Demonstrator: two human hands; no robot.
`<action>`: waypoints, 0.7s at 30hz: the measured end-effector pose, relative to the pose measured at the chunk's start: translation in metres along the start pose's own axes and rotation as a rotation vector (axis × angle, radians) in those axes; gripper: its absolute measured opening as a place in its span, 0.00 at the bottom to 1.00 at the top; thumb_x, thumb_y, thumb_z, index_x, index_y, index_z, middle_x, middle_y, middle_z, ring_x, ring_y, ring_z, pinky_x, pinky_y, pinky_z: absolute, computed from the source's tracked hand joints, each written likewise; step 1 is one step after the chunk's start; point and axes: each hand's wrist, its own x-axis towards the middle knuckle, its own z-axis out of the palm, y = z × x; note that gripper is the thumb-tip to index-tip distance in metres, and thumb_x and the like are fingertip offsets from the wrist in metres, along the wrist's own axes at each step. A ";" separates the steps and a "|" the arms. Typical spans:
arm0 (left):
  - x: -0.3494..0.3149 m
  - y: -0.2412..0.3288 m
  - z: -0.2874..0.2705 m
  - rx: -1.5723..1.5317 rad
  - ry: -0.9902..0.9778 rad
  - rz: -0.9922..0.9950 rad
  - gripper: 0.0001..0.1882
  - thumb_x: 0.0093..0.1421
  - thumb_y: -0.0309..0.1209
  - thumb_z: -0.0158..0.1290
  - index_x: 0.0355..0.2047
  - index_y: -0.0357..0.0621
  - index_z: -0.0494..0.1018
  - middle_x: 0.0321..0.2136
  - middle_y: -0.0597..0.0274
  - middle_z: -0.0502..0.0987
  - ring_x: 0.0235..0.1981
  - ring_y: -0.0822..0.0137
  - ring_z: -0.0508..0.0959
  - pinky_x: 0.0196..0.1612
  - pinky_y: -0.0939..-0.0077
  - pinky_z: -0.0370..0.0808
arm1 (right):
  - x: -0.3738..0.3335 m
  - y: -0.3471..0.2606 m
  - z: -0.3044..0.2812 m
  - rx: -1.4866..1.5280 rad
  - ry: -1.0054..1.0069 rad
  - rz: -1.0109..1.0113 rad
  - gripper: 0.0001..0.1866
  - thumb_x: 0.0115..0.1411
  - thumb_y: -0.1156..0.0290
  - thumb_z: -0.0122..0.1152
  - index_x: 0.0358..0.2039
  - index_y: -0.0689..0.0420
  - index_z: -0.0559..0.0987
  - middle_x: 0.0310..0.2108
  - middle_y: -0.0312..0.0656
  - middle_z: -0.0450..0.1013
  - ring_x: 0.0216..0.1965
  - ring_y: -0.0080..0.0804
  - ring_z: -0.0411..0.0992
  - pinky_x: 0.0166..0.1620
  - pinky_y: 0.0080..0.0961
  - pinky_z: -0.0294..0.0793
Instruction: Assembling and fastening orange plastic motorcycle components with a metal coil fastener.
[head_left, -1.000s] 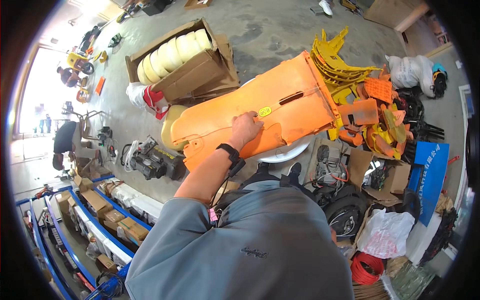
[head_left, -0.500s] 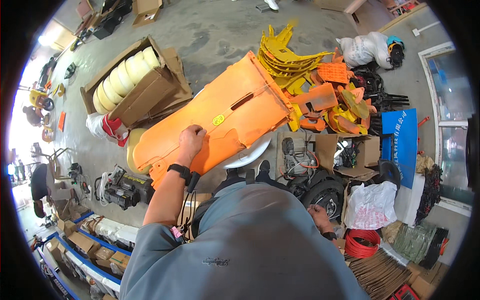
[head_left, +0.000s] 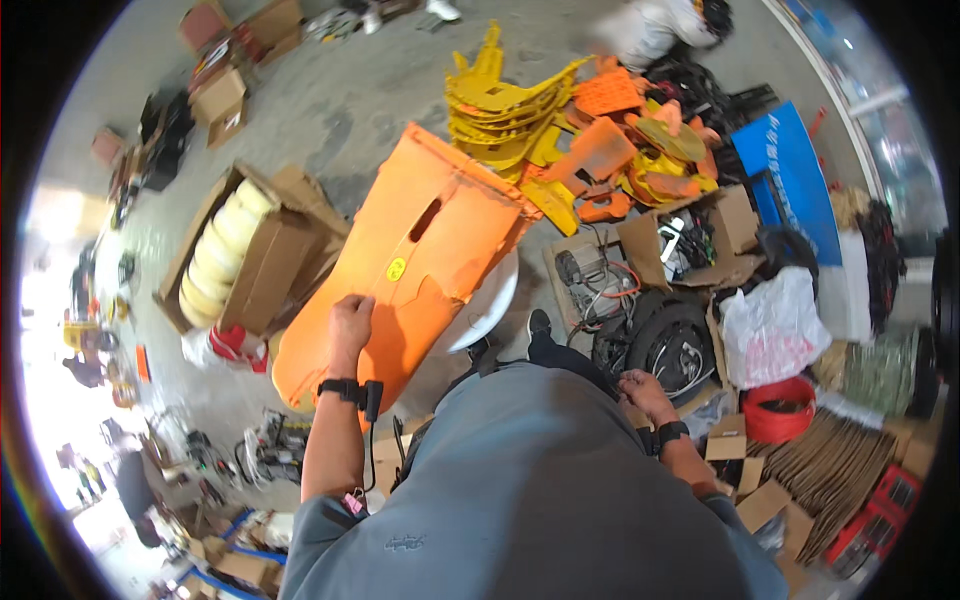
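A large orange plastic panel (head_left: 395,220) with a long slot and a small yellow label slants before me, resting partly over a white round thing (head_left: 485,315). My left hand (head_left: 350,322), a black band with a small black device on its wrist, is over the panel's near part below the label. Its fingers are curled closed; what they hold, if anything, is hidden. Low by my right side, my right hand (head_left: 645,392) is beside a black-tyred wheel (head_left: 672,345). Those fingers are curled together too, and I cannot make out anything in them.
Yellow and orange plastic parts (head_left: 505,105) are heaped beyond the panel. A carton (head_left: 265,270) of pale round rolls stands at left. At right are an open box (head_left: 645,245) of parts, a blue board (head_left: 790,175), a white plastic bag (head_left: 770,330) and a red coil (head_left: 778,408).
My view has turned, so the panel appears steeper and the surroundings have shifted. My left hand remains over the same part of the panel. More of my right forearm shows.
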 end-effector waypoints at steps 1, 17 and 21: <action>0.002 -0.001 0.001 0.006 0.004 0.049 0.15 0.56 0.37 0.57 0.30 0.33 0.79 0.23 0.50 0.80 0.26 0.62 0.80 0.32 0.68 0.75 | -0.001 0.002 0.000 -0.155 0.019 -0.061 0.16 0.59 0.68 0.57 0.44 0.65 0.77 0.31 0.38 0.75 0.27 0.25 0.72 0.29 0.22 0.70; -0.008 0.017 0.017 0.012 -0.043 0.055 0.25 0.55 0.32 0.58 0.52 0.34 0.70 0.41 0.43 0.78 0.40 0.55 0.80 0.43 0.66 0.76 | -0.003 0.024 0.013 -0.041 0.074 -0.088 0.19 0.55 0.65 0.57 0.43 0.65 0.78 0.28 0.43 0.76 0.26 0.29 0.74 0.29 0.26 0.73; -0.009 0.020 0.026 0.041 -0.038 0.095 0.28 0.54 0.30 0.59 0.55 0.35 0.68 0.42 0.46 0.77 0.42 0.56 0.78 0.45 0.66 0.75 | -0.003 0.040 0.021 0.044 0.132 -0.051 0.19 0.55 0.64 0.57 0.42 0.64 0.79 0.29 0.44 0.77 0.29 0.32 0.75 0.32 0.28 0.74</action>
